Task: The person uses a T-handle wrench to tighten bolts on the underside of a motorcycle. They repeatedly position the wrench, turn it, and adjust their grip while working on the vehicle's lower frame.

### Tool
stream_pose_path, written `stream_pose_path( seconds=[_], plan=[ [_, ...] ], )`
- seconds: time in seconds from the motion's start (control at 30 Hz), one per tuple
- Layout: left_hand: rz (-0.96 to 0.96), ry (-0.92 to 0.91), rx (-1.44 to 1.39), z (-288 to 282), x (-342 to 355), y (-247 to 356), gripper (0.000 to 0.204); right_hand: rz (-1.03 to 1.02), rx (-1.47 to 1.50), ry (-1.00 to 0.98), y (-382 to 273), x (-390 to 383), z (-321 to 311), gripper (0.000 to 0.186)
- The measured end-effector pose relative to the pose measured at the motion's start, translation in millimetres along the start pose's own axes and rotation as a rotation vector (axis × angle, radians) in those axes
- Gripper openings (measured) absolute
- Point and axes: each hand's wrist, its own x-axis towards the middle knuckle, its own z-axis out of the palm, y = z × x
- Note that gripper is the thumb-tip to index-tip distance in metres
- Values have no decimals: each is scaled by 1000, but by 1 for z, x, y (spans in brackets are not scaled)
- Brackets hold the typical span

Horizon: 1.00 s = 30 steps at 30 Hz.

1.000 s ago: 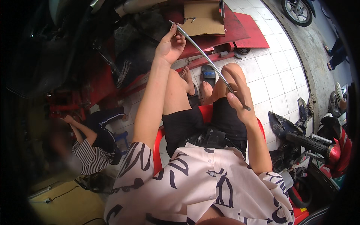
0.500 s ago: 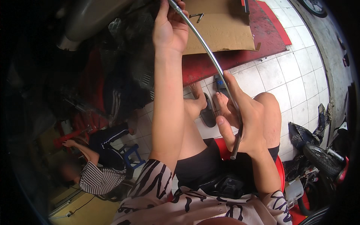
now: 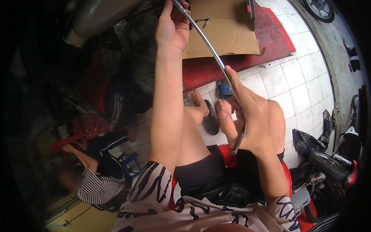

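Chrome bar [image 3: 208,42]: slants from the upper edge to mid-frame.
Just changed: its upper end, visible a second ago, now meets the edge; what it touches, I can't tell.
Left hand [image 3: 172,33]: raised, fingers curled around the bar.
Right hand [image 3: 253,120]: index straight, thumb apart; remaining fingers' grip unclear.
Behind: cardboard [image 3: 228,38], upper centre.

Blue lettering [image 3: 225,89] on dark sandal [image 3: 225,82]

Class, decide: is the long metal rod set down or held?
Held. The metal rod slants between the person's two hands: the left hand at its upper part, the right hand near its lower end.
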Motion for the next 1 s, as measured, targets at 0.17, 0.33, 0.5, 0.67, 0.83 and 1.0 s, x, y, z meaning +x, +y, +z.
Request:
stream_pose_path(
  seconds=[0.17,0.33,0.5,0.67,0.83,1.0],
  plan=[
    [-14,15,17,-5,3,0,15,38,-79,-32,-1,0,0,80],
    [-17,77,-30,5,1,0,16,-20,-79,18,-2,8,9,71],
    [-224,-301,-77,0,-37,0,38,-5,167,-21,-8,24,15,71],
    [-299,-599,-173,-13,-87,-22,31,336,1228,-30,-15,23,14,74],
    [-287,-607,-504,-12,-93,-47,24,626,1711,-70,-15,-1,29,74],
    [-278,-380,-114,-15,-100,-31,30,718,1751,60,-7,-19,46,51]
  ],
)
